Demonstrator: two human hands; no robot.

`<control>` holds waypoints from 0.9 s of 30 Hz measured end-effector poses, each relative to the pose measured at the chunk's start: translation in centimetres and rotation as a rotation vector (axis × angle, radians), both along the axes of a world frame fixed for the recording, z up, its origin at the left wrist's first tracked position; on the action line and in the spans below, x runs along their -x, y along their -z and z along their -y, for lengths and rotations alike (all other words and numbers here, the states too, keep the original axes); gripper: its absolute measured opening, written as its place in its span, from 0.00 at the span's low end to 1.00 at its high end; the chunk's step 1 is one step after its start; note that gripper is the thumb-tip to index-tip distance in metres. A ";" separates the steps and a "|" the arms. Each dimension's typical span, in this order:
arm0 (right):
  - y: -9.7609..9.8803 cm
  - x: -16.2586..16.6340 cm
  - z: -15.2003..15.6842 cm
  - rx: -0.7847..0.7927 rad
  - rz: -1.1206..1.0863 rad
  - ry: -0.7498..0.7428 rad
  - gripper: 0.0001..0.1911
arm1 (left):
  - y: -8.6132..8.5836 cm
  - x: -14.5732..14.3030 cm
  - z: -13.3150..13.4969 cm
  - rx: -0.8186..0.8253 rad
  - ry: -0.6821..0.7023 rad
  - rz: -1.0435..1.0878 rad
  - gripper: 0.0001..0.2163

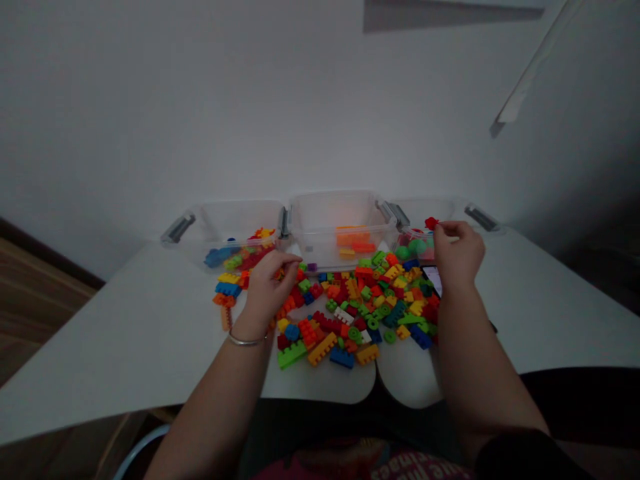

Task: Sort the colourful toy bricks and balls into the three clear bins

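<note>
Plainly, the right hand (457, 253) is the nearer one: thumb and fingers pinched together on a small red piece (431, 223), which projects from the left side of the fingertips. Long axis: unresolved, piece too small. I see it in line with the right clear bin (420, 208), green round pieces (416, 247) lying lower inside; clearance from the rim cannot be judged. Left hand (267, 283), well apart from the red piece, hangs at the left part of the brick pile (370, 300), fingertips close together near a purple piece (312, 267). Cannot tell whether they grip anything.
</note>
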State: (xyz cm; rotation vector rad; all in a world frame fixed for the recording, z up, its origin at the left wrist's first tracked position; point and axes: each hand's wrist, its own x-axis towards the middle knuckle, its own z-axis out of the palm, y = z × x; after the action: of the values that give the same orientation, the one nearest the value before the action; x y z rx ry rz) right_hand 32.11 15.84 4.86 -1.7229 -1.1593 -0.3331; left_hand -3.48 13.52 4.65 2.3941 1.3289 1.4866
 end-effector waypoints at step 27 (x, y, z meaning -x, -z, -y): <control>-4.0 5.9 3.2 -0.118 -0.108 -0.410 0.10 | 0.2 0.0 0.0 0.019 -0.129 0.252 0.07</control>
State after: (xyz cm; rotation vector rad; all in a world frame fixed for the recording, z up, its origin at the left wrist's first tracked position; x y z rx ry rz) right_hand 26.26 12.65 8.90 -1.3446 -1.3495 -0.0536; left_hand -3.47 13.56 4.41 2.0591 1.4517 1.7297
